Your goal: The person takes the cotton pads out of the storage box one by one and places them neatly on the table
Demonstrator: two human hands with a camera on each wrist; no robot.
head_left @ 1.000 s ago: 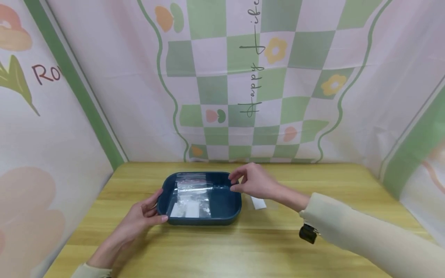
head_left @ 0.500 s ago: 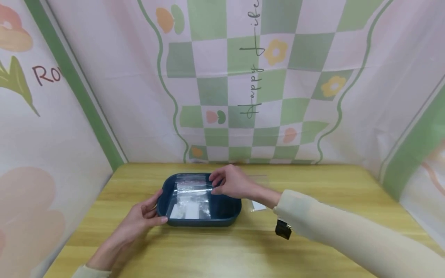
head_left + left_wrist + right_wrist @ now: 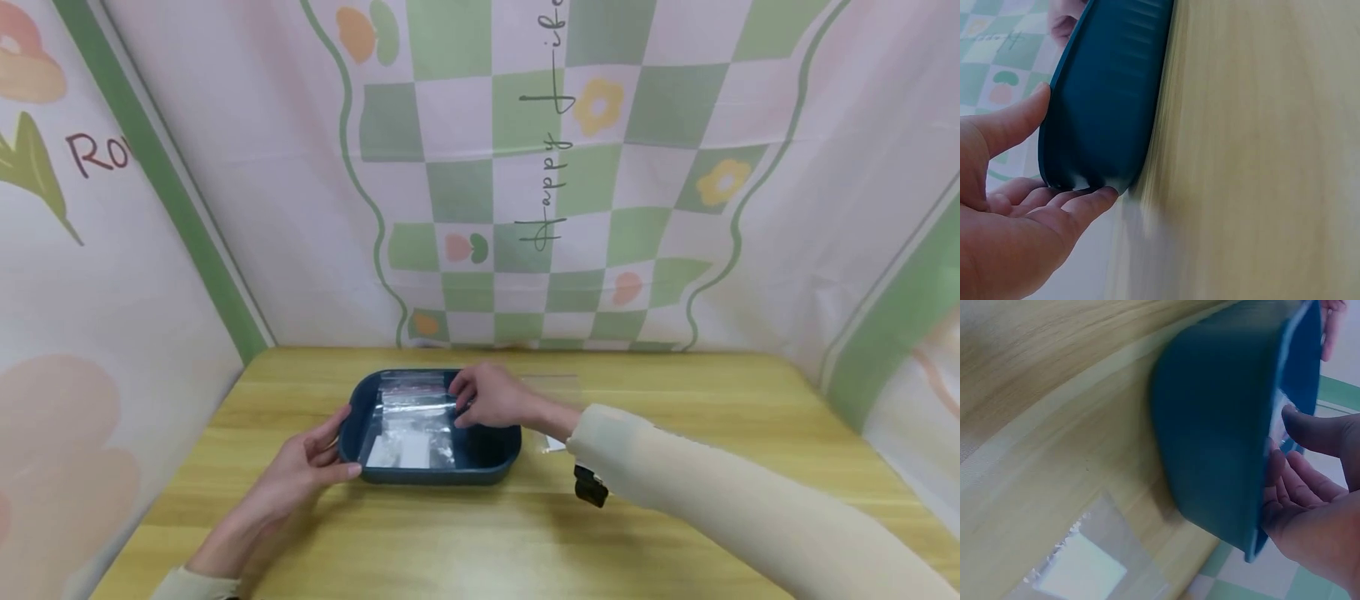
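Note:
A dark blue tray (image 3: pixel 431 477) with rounded corners stands on the wooden table. Clear zip-lock bags (image 3: pixel 416 408) lie in its left part, with white pieces showing at their lower end. My left hand (image 3: pixel 296 468) grips the tray's left end, thumb at the front corner and fingers against the side; the left wrist view shows the thumb (image 3: pixel 1019 119) on the rim. My right hand (image 3: pixel 491 398) reaches in over the tray's right half, fingers bent beside the bags' right edge. In the right wrist view its thumb (image 3: pixel 1316 430) and fingers are apart, partly hidden by the tray wall.
To the tray's right, another clear bag (image 3: pixel 1082 569) with a white piece in it lies on the table (image 3: pixel 675 467), partly covered by my right forearm in the head view. A patterned cloth (image 3: pixel 517 292) hangs behind the table's back edge.
My right hand has moved left from the tray's right rim and sunk lower beside the bags. My left hand and the tray have stayed in place.

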